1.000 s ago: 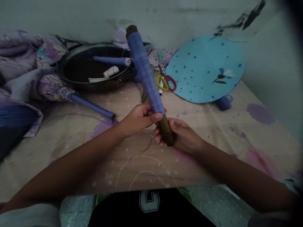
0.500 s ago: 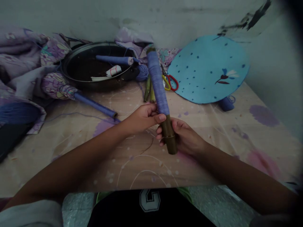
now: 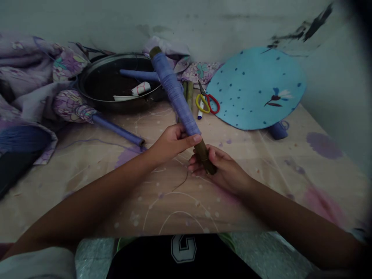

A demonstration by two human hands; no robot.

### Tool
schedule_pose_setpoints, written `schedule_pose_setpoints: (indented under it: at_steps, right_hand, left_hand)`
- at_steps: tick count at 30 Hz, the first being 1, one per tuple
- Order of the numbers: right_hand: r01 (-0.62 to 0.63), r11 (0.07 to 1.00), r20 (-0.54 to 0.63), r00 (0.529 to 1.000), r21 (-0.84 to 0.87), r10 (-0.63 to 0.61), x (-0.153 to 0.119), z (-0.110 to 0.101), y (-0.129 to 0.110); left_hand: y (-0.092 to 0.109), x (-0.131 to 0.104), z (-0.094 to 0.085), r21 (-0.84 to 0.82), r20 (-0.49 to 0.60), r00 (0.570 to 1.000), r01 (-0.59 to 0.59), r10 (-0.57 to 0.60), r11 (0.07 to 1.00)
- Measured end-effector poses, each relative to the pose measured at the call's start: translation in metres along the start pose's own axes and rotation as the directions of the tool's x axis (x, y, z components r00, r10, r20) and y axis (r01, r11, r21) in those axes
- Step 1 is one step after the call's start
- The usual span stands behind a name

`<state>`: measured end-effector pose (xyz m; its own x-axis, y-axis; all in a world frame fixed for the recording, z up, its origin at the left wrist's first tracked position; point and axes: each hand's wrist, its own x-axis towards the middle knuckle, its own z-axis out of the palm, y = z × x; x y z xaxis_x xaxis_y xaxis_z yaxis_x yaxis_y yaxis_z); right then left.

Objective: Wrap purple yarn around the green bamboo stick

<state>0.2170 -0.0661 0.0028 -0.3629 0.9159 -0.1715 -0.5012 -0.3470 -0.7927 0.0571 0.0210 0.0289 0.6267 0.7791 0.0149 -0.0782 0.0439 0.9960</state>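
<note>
Both my hands hold a bamboo stick (image 3: 178,99) wrapped along most of its length in purple-blue yarn, raised above the table and slanting up to the left. My left hand (image 3: 177,143) grips it at the lower end of the winding, thumb pressed on top. Around the bare greenish-brown end, my right hand (image 3: 217,164) curls its fingers from below and the side. A thin dark strand lies on the tablecloth under the hands. Beyond the stick rest scissors (image 3: 208,102) with one yellow and one red handle, beside a white marker (image 3: 200,113).
A dark pan (image 3: 99,95) at the back holds another yarn-wrapped stick (image 3: 139,74). Left of it lie floral cloth (image 3: 26,69), a cloth-headed stick (image 3: 119,130) and blue yarn (image 3: 23,138). At right, a round blue board (image 3: 252,93) leans near the wall above a blue roll (image 3: 277,131).
The wrapped stick's upper end has swung left, from near the scissors to over the pan. Its lower end has lifted slightly. Both hands keep hold of it.
</note>
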Motion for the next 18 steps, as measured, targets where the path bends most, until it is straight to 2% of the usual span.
schedule_pose_setpoints:
  at_steps: [5, 8, 14, 18]
  right_hand:
    - [-0.040, 0.999, 0.055, 0.998, 0.025, 0.039, 0.0030, -0.0029, 0.0002]
    - [-0.025, 1.000, 0.035, 0.999, 0.011, 0.024, 0.0035, -0.0018, 0.0014]
    - [0.022, 0.998, -0.110, 0.994, -0.063, -0.029, 0.0010, 0.0016, -0.0001]
    - [-0.039, 0.998, -0.041, 0.998, 0.052, 0.042, 0.0026, -0.0044, -0.0003]
  left_hand:
    - [-0.0007, 0.0007, -0.0031, -0.033, 0.067, 0.997, 0.025, -0.022, 0.999]
    - [-0.0019, 0.0008, -0.0019, -0.036, 0.132, 0.991, 0.023, -0.018, 0.999]
    - [-0.0049, 0.0002, 0.0018, -0.032, 0.060, 0.998, 0.015, -0.013, 0.999]
    - [-0.0032, 0.0009, 0.0018, -0.090, 0.071, 0.998, 0.009, -0.003, 0.996]
